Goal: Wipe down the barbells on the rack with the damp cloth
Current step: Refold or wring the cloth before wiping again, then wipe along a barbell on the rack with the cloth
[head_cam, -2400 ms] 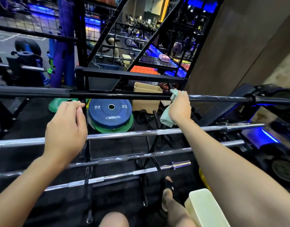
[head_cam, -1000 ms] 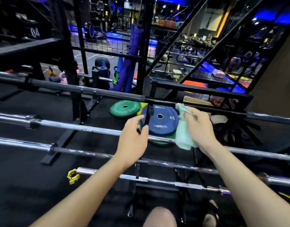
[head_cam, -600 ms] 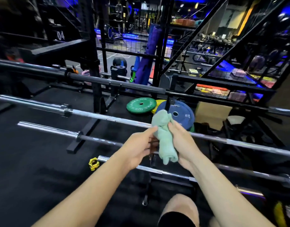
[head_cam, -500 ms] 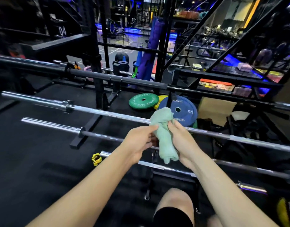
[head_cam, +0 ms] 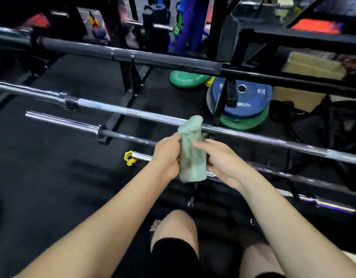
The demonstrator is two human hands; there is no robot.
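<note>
your left hand [head_cam: 167,155] and right hand [head_cam: 223,159] are both gripping the cloth [head_cam: 192,151], bunched upright between them. the chrome bar [head_cam: 133,112] is lying just beyond, running left to right across you, equally near both hands. more bars are sitting on the rack below; plates [head_cam: 241,101] are lying on the black floor [head_cam: 42,167].

Pretty dim overall, the black floor [head_cam: 42,177] swallowed most of the light. Light seemed to come from overhead, since the chrome barbells [head_cam: 117,109] had bright glare streaks along their tops. Far top right an orange patch [head_cam: 315,26] glowed, smeared and blocky. The whole frame was soft with motion blur, worst at the far edge, and straight bars bowed from wide-angle distortion.
</note>
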